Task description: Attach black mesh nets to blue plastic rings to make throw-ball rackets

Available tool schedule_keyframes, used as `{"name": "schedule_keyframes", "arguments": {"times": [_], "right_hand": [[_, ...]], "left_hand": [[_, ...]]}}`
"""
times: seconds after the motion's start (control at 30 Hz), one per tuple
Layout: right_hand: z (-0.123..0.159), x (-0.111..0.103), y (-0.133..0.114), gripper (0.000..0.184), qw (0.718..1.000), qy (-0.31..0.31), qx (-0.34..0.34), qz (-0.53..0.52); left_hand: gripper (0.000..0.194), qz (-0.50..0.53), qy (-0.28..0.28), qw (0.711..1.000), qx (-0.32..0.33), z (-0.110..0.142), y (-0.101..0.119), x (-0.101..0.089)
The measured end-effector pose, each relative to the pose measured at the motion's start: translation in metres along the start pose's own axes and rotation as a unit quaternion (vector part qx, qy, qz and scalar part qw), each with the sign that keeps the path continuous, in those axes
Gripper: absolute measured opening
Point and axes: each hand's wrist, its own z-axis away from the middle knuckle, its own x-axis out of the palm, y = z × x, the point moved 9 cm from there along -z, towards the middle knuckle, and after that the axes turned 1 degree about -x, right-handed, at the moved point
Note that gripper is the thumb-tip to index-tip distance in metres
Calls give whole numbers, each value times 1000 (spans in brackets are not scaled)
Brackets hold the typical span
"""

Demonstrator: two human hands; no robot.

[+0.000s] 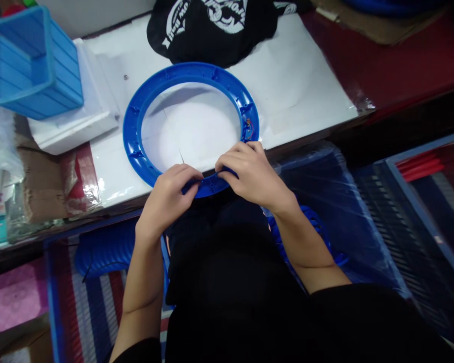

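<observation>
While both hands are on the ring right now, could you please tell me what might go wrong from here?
The blue ring's near rim extends past the table edge in this view, so it might tip or drop if the left hand and right hand both let go. The thin wires inside the ring sit close to the right hand's fingers, which could snag them.

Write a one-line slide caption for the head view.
Left hand and right hand hold the near rim of a blue ring, a black printed cloth lying beyond it.
</observation>
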Motion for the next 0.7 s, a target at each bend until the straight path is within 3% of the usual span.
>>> {"name": "schedule_keyframes", "arguments": {"times": [0.27, 0.43, 0.57, 0.7], "right_hand": [[-4, 3, 6, 13, 1000, 7, 1, -3], [2, -7, 5, 13, 997, 5, -50, -61], [12, -40, 15, 20, 985, 97, -66, -124], [16, -65, 43, 21, 976, 197, -8, -96]], "left_hand": [[21, -25, 5, 1000, -2, -3, -2, 2], [19, -3, 1, 1000, 1, -3, -3, -2], [14, 11, -40, 999, 13, -5, -1, -5], [16, 27, -63, 997, 19, -14, 9, -3]]}}
